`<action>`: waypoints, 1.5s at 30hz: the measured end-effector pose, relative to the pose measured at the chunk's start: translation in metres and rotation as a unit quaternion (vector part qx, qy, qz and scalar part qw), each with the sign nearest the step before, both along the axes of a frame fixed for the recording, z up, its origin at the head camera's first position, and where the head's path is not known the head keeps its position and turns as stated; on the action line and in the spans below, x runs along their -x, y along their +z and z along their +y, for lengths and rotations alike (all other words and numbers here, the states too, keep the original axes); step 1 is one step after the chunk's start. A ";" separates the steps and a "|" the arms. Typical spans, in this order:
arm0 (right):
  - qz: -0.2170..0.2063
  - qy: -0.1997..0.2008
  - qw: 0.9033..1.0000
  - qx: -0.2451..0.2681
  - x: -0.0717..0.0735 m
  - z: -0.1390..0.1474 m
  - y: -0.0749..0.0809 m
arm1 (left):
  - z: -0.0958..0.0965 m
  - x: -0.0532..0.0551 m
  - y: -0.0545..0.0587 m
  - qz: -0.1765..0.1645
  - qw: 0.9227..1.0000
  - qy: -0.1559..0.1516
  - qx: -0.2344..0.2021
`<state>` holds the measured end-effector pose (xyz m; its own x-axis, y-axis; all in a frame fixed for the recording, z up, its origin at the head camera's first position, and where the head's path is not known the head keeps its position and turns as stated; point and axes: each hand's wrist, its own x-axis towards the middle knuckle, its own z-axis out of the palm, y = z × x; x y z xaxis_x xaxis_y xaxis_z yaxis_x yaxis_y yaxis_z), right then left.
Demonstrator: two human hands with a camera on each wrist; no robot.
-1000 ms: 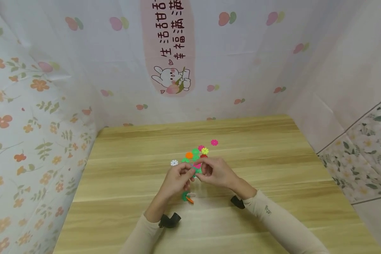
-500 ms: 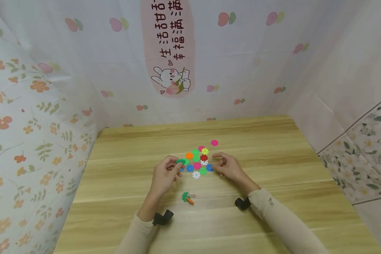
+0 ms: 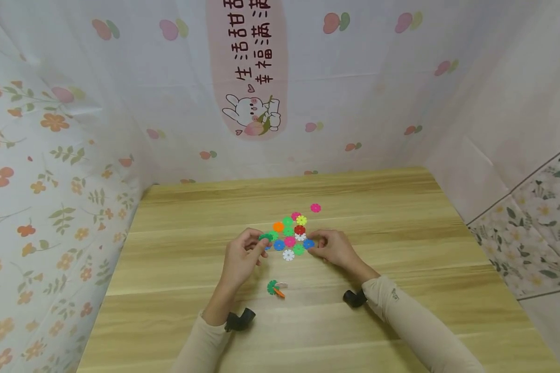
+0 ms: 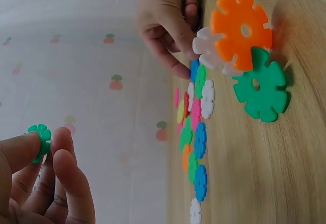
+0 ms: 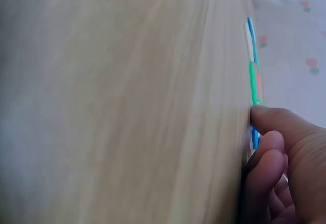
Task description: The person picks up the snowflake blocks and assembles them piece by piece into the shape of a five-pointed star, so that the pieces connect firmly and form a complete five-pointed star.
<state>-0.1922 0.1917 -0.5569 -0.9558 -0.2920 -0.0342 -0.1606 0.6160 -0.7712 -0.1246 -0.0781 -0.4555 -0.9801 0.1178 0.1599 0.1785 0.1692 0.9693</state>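
Observation:
My left hand (image 3: pixel 241 255) pinches a green snowflake disc (image 4: pixel 45 134) between thumb and fingers, above the left side of a loose group of flat discs. At the right end of that group, my right hand (image 3: pixel 334 246) has its thumb and forefinger at a blue snowflake disc (image 3: pixel 309 244), gripping its edge on the table. Nearer to me, an orange disc (image 4: pixel 234 25), a green disc (image 4: pixel 269 94) and a pale disc (image 4: pixel 208 51) are slotted together and stand on the wood.
Between the hands lie several discs, among them a pink one (image 3: pixel 290 242), a white one (image 3: pixel 288 255) and an orange one (image 3: pixel 278 227). One pink disc (image 3: pixel 316 207) lies apart toward the back. Patterned curtains (image 3: pixel 177 103) border the wooden table (image 3: pixel 191 207).
The hands, close together over the discs a second ago, have parted. The left moved left with the green disc; the right moved right, its forefinger and thumb closing in on the blue disc.

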 end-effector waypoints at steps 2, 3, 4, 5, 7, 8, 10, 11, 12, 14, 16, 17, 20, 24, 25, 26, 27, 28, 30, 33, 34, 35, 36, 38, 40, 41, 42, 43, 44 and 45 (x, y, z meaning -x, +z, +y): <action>0.010 -0.003 1.000 -0.016 -0.001 -0.002 0.000 | 0.000 0.000 0.000 0.002 1.000 0.001 0.001; 0.016 -0.003 1.000 -0.026 -0.001 -0.003 0.000 | 0.001 0.000 0.001 0.003 1.000 0.001 -0.001; 0.024 -0.003 0.999 -0.035 -0.001 -0.004 0.000 | 0.001 0.000 0.001 0.003 1.000 0.000 -0.002; 0.033 -0.002 0.998 -0.044 -0.002 -0.004 -0.001 | 0.002 0.000 0.001 0.003 1.000 -0.001 -0.003; 0.054 -0.002 0.997 -0.059 -0.003 -0.005 0.000 | 0.003 0.000 0.002 0.002 1.000 -0.005 -0.005; 0.066 -0.001 0.996 -0.067 -0.003 -0.006 0.000 | 0.004 0.000 0.002 0.001 1.000 -0.006 -0.004; 0.086 0.002 0.993 -0.077 -0.004 -0.006 0.000 | 0.005 -0.001 0.003 0.001 1.000 -0.007 -0.002; 0.093 0.003 0.992 -0.082 -0.004 -0.006 0.001 | 0.005 -0.001 0.003 0.002 1.000 -0.008 -0.001; 0.099 0.004 0.991 -0.087 -0.004 -0.006 0.001 | 0.006 -0.001 0.003 0.002 1.000 -0.008 -0.001; 0.106 0.006 0.990 -0.093 -0.005 -0.005 0.003 | 0.007 -0.001 0.004 0.002 1.000 -0.009 0.000; 0.104 0.006 0.990 -0.091 -0.006 -0.005 0.005 | 0.007 -0.001 0.005 0.004 1.000 -0.012 0.000; 0.103 0.004 0.991 -0.091 -0.006 -0.004 0.006 | 0.007 -0.001 0.005 0.004 1.000 -0.014 -0.001; 0.098 0.001 0.991 -0.090 -0.007 -0.004 0.007 | 0.007 -0.001 0.004 0.004 1.000 -0.016 -0.001; 0.095 0.006 0.989 -0.110 -0.006 -0.004 0.006 | 0.008 -0.001 0.004 0.000 1.000 -0.014 0.001; 0.096 0.008 0.989 -0.115 -0.006 -0.004 0.005 | 0.008 -0.001 0.003 -0.001 1.000 -0.014 0.002; 0.097 0.011 0.988 -0.121 -0.006 -0.004 0.005 | 0.008 -0.001 0.003 -0.001 1.000 -0.014 0.003; 0.098 0.014 0.987 -0.123 -0.006 -0.004 0.004 | 0.008 -0.001 0.003 -0.002 1.000 -0.014 0.003; 0.100 0.017 0.987 -0.123 -0.006 -0.004 0.004 | 0.008 -0.001 0.003 -0.003 1.000 -0.015 0.003; 0.104 0.024 0.987 -0.118 -0.007 -0.003 0.004 | 0.008 -0.001 0.003 -0.003 1.000 -0.016 0.003; 0.109 0.029 0.988 -0.106 -0.009 -0.001 0.006 | 0.008 -0.001 0.002 0.002 1.000 -0.017 0.006; 0.109 0.030 0.988 -0.102 -0.010 0.000 0.006 | 0.007 -0.001 0.002 0.004 1.000 -0.016 0.008; 0.108 0.029 0.989 -0.099 -0.010 0.001 0.006 | 0.007 -0.001 0.002 0.007 1.000 -0.016 0.009; 0.107 0.028 0.989 -0.098 -0.011 0.002 0.006 | 0.007 -0.001 0.002 0.009 1.000 -0.016 0.010; 0.106 0.025 0.989 -0.097 -0.011 0.002 0.007 | 0.007 -0.001 0.003 0.013 1.000 -0.015 0.013; 0.103 0.023 0.989 -0.101 -0.011 0.001 0.006 | 0.007 -0.001 0.004 0.013 1.000 -0.016 0.015; 0.104 0.024 0.989 -0.107 -0.011 0.000 0.006 | 0.008 -0.001 0.004 0.012 1.000 -0.017 0.013; 0.104 0.025 0.988 -0.112 -0.011 -0.001 0.005 | 0.008 -0.001 0.004 0.010 1.000 -0.019 0.010; 0.105 0.026 0.987 -0.118 -0.010 -0.002 0.004 | 0.008 -0.001 0.005 0.009 1.000 -0.019 0.009; 0.107 0.029 0.986 -0.123 -0.010 -0.003 0.003 | 0.009 -0.001 0.005 0.006 1.000 -0.019 0.007; 0.111 0.032 0.985 -0.128 -0.010 -0.004 0.002 | 0.010 -0.001 0.005 0.004 1.000 -0.020 0.005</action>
